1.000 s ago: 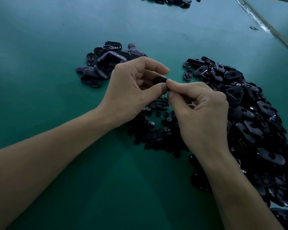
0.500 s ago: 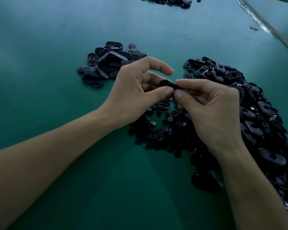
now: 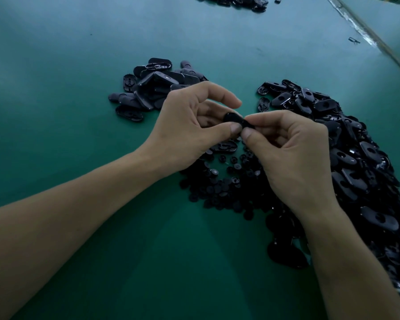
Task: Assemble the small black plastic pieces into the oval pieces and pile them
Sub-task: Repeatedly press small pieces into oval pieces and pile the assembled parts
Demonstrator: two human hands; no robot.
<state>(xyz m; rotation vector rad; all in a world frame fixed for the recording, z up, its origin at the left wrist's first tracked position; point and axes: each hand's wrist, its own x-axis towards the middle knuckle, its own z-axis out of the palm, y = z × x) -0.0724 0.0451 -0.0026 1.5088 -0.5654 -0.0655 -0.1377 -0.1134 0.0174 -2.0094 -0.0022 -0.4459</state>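
Note:
A black oval piece [image 3: 233, 118] is held above the table between both hands. My left hand [image 3: 189, 130] pinches its left end with thumb and fingers. My right hand [image 3: 291, 153] pinches its right end, thumb tip against the left thumb. Whether a small piece sits in it is hidden by the fingers. Under the hands lies a heap of small round black pieces [image 3: 222, 183]. A large heap of oval pieces [image 3: 356, 162] spreads on the right. A smaller pile of oval pieces [image 3: 153, 86] lies at the left behind my left hand.
The green table top [image 3: 67, 112] stretches left and forward. Another dark heap of parts [image 3: 236, 1] lies at the far edge. A pale strip marks the table's right border [image 3: 365, 35], with a small dark bit [image 3: 353, 40] beside it.
Both hands have drifted slightly right and down with the oval piece. The left forefinger has lifted off it, and more of the piece's top shows now.

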